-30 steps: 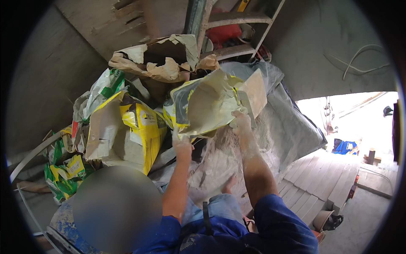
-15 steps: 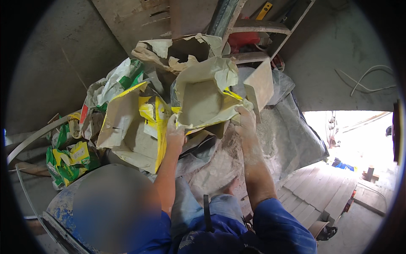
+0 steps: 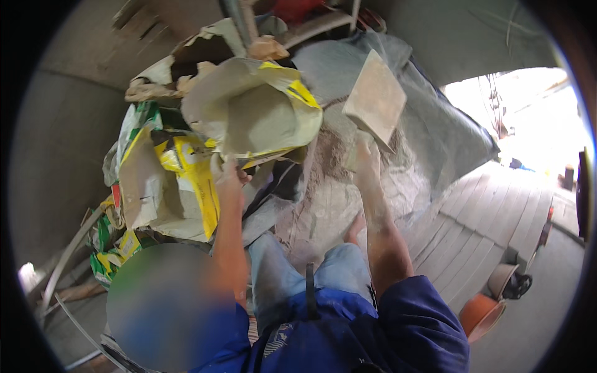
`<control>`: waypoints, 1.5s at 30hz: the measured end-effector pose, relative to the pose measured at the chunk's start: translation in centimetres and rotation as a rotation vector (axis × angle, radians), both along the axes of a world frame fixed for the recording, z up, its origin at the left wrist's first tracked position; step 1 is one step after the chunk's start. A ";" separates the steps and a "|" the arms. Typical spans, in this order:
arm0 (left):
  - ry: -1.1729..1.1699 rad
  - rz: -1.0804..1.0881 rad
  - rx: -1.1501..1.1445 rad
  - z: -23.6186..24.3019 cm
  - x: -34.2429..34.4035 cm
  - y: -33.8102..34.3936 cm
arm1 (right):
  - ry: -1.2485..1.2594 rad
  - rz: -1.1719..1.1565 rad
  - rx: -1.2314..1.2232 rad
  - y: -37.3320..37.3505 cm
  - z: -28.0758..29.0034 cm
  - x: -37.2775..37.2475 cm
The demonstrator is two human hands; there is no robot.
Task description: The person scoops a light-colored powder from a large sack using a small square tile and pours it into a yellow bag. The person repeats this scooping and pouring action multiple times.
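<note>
My left hand [image 3: 229, 171] grips the lower edge of an open paper bag [image 3: 252, 112] with a yellow band. My right hand [image 3: 365, 149] is closed on a dusty flat square board [image 3: 375, 93], held apart from the bag over a pile of pale powder [image 3: 329, 155] on grey sheeting. More torn sacks lie to the left: yellow and white [image 3: 193, 186], green and white [image 3: 127, 118], and brown paper [image 3: 152, 90].
A grey tarp [image 3: 444, 143] rises behind the powder. A ladder [image 3: 317, 28] stands at the top. White planks [image 3: 466, 217] lead toward a bright opening at right, with buckets [image 3: 479, 317] beside them. A blurred round area covers the lower left.
My right hand has left the bag's edge and moved up with the board, which is now separate from the bag. The bag in my left hand has shifted left.
</note>
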State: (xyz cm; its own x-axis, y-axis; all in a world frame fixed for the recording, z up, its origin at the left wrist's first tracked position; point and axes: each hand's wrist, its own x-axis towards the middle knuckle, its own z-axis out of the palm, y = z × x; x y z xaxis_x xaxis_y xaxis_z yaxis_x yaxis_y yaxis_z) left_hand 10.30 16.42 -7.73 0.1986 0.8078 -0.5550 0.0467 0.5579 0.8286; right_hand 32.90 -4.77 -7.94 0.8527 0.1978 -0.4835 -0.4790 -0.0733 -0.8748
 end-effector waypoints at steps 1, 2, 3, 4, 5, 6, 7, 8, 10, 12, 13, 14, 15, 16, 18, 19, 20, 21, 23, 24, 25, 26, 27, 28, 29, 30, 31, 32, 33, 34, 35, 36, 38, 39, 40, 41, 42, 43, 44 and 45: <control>0.031 0.067 0.015 -0.4 -0.6 -1.2 | -0.148 0.010 -0.031 -2.7 -1.2 -0.5; 0.002 0.106 0.089 -0.8 -1.4 -2.7 | -0.053 0.009 -0.171 -6.2 -2.6 -1.3; 0.120 -0.035 0.104 -1.0 -3.1 -4.4 | -0.042 0.066 -0.178 -10.1 -4.4 -2.1; 0.108 -0.215 0.232 -1.1 -5.3 -6.2 | 0.049 0.196 -0.497 -13.7 -6.8 -2.5; 0.299 -0.440 0.339 -2.1 -6.5 -8.3 | 0.148 0.324 -0.747 -17.0 -9.8 -2.9; 0.424 -0.670 0.412 -3.1 -8.2 -10.5 | 0.190 0.298 -0.736 -20.1 -12.9 -3.9; 0.536 -0.917 0.441 -4.2 -9.9 -12.7 | 0.280 0.238 -0.731 -23.1 -16.1 -5.1; 0.651 -1.152 0.373 -4.8 -11.9 -15.0 | 0.405 0.163 -0.770 -25.8 -18.9 -6.5; 0.663 -1.364 0.477 -7.5 -14.2 -18.1 | 0.206 0.338 -0.828 -30.6 -23.5 -9.2; 0.885 -1.612 0.581 -9.7 -15.6 -19.9 | 0.177 0.425 -0.967 -33.4 -28.0 -11.3; 0.860 -1.549 0.636 -11.1 -15.8 -20.4 | 0.237 0.442 -1.060 -34.1 -30.1 -12.4; 0.866 -1.501 0.645 -12.0 -15.9 -21.0 | 0.280 0.468 -1.142 -34.9 -32.1 -13.2; 0.857 -1.445 0.679 -12.6 -16.1 -21.3 | 0.342 0.506 -1.119 -35.6 -34.1 -13.7; 0.858 -1.456 0.664 -13.0 -16.1 -21.4 | 0.386 0.543 -1.081 -36.0 -36.1 -14.1; 0.825 -1.460 0.704 -13.4 -15.9 -21.0 | 0.316 0.525 -1.018 -35.8 -39.7 -14.5; 0.812 -1.460 0.703 -13.4 -15.9 -20.8 | 0.208 0.476 -0.996 -35.3 -41.1 -14.6; 0.815 -1.457 0.694 -13.3 -15.8 -20.4 | 0.097 0.423 -0.957 -34.6 -42.4 -14.3; 0.839 -1.440 0.665 -13.2 -15.7 -20.1 | 0.159 0.498 -0.987 -33.7 -43.7 -13.4; 0.841 -1.454 0.713 -13.0 -15.6 -19.4 | 0.271 0.644 -1.019 -31.3 -45.8 -10.7; 0.843 -1.450 0.726 -13.0 -15.5 -19.2 | 0.287 0.663 -1.006 -29.7 -46.8 -9.0; 0.849 -1.449 0.735 -13.1 -15.3 -18.9 | 0.304 0.683 -0.996 -27.8 -47.7 -7.3; 0.855 -1.447 0.743 -13.1 -15.2 -18.7 | 0.319 0.704 -0.987 -25.8 -48.2 -5.8; 0.847 -1.428 0.751 -13.1 -15.1 -18.6 | 0.254 0.660 -0.964 -23.9 -48.5 -4.4; 0.857 -1.430 0.769 -13.2 -14.9 -18.5 | 0.192 0.620 -0.940 -22.1 -48.7 -2.8; 0.856 -1.424 0.782 -13.2 -14.7 -18.3 | 0.137 0.596 -0.905 -20.3 -49.1 -1.0; 0.834 -1.413 0.804 -13.1 -14.6 -18.2 | 0.086 0.576 -0.865 -18.6 -49.4 0.6; 0.847 -1.422 0.777 -13.1 -14.5 -18.2 | 0.049 0.557 -0.866 -16.6 -50.0 2.5; 0.838 -1.422 0.762 -13.0 -14.4 -18.2 | 0.025 0.527 -0.855 -15.1 -50.2 3.5; 0.832 -1.423 0.743 -12.8 -14.4 -18.3 | 0.039 0.516 -0.847 -14.6 -49.7 3.4; 0.846 -1.428 0.720 -12.7 -14.4 -18.4 | 0.068 0.491 -0.830 -14.1 -49.4 3.7; 0.858 -1.426 0.702 -12.6 -14.6 -18.6 | 0.089 0.466 -0.813 -13.8 -49.1 3.9; 0.891 -1.423 0.657 -12.6 -14.8 -18.7 | 0.080 0.480 -0.813 -13.7 -48.7 3.8; 0.846 -1.395 0.717 -12.7 -15.5 -19.0 | 0.083 0.506 -0.831 -14.5 -47.6 3.0; 0.836 -1.385 0.715 -12.9 -15.8 -19.3 | 0.086 0.511 -0.807 -15.0 -47.1 2.6; 0.827 -1.404 0.761 -13.0 -16.2 -19.3 | 0.103 0.515 -0.795 -15.8 -46.3 2.1; 0.817 -1.428 0.793 -13.3 -16.4 -19.3 | 0.118 0.515 -0.785 -16.7 -45.5 1.6; 0.803 -1.449 0.831 -13.3 -16.6 -19.5 | 0.113 0.544 -0.798 -17.4 -44.5 1.3; 0.821 -1.421 0.791 -13.4 -16.8 -19.7 | 0.104 0.572 -0.811 -18.2 -43.5 1.1; 0.835 -1.391 0.753 -13.4 -16.8 -19.8 | 0.092 0.599 -0.826 -18.9 -42.2 1.0; 0.838 -1.356 0.711 -13.3 -16.8 -20.0 | 0.067 0.594 -0.827 -19.7 -40.7 0.7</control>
